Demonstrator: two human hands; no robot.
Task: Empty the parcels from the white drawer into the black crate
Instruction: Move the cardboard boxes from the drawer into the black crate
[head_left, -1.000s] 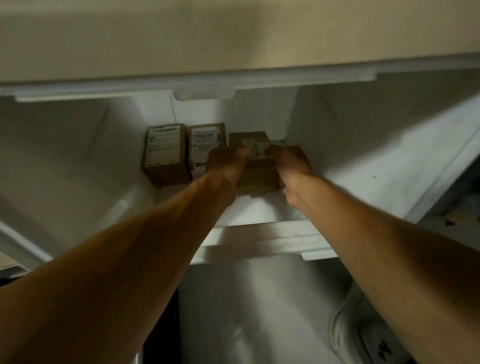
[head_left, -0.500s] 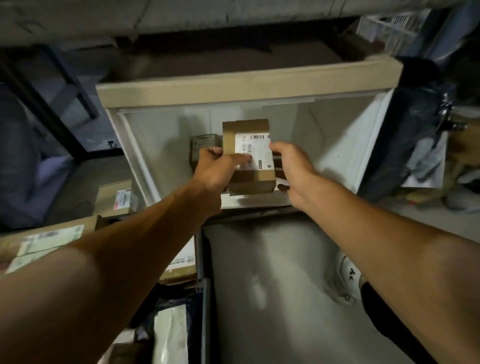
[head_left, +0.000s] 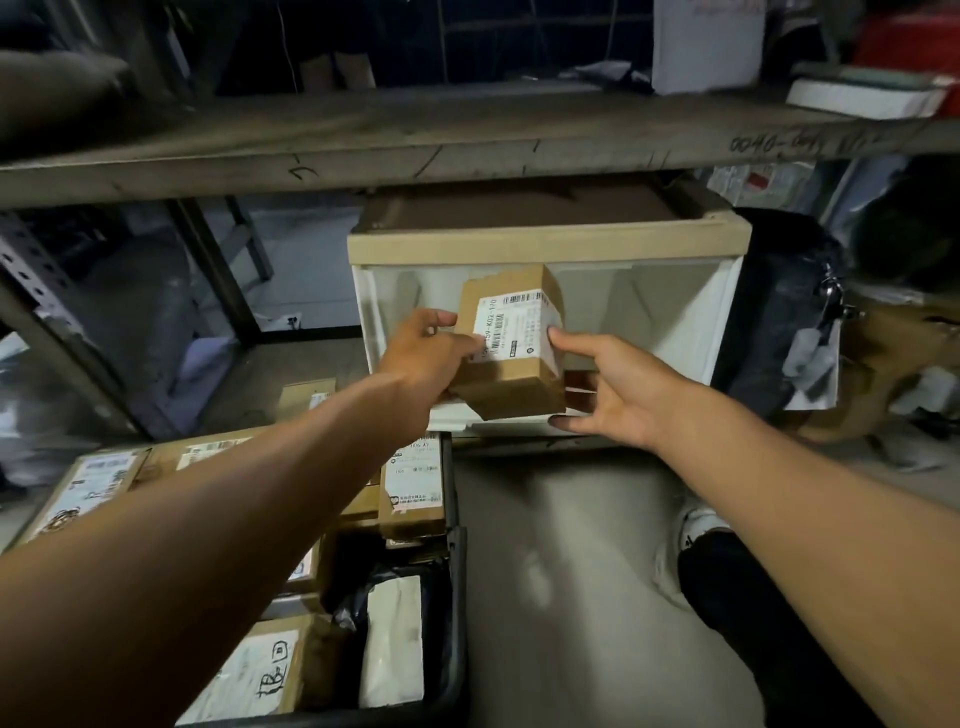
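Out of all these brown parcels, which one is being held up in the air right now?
The labelled parcel in front of the white drawer: the left hand grips it and the right hand touches it. The others lie in the black crate.

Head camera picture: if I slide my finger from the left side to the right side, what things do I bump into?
Black crate full of parcels → left hand → cardboard parcel held up in front of the white drawer → right hand.
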